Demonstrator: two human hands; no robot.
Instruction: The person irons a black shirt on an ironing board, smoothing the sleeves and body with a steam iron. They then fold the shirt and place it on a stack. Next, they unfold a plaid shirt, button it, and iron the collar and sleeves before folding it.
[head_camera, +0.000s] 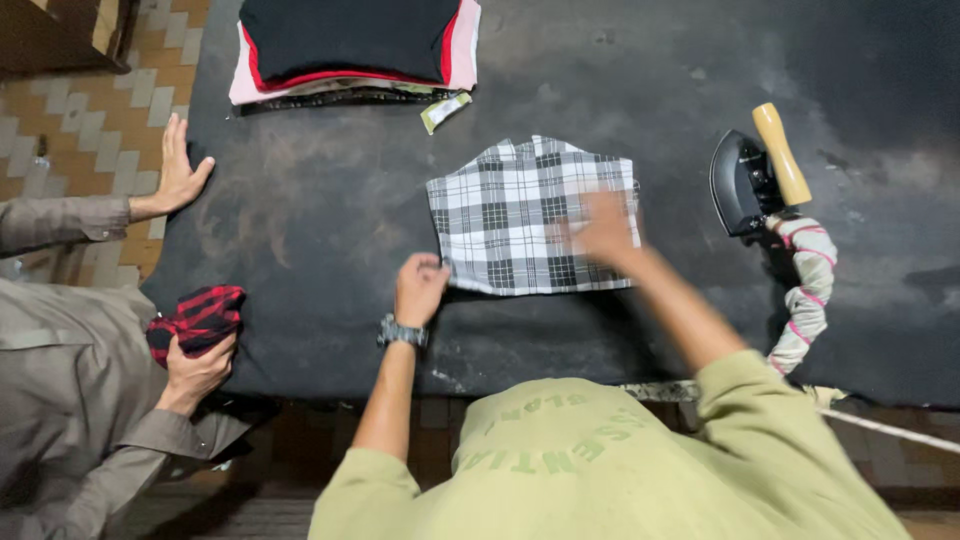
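A folded black-and-white checked cloth (520, 205) lies in the middle of the dark padded table (330, 220). My left hand (420, 287) pinches the cloth's near left corner; a watch is on that wrist. On the cloth's right half my right hand (603, 231) lies flat and looks blurred with motion.
A black iron (745, 180) with a wooden handle stands on end at the right, its cloth-wrapped cord (805, 300) trailing down. A stack of folded clothes (355, 48) sits at the far edge. At the left, another person rests one hand (178, 172) on the table edge and holds a red-and-black checked cloth (198, 318).
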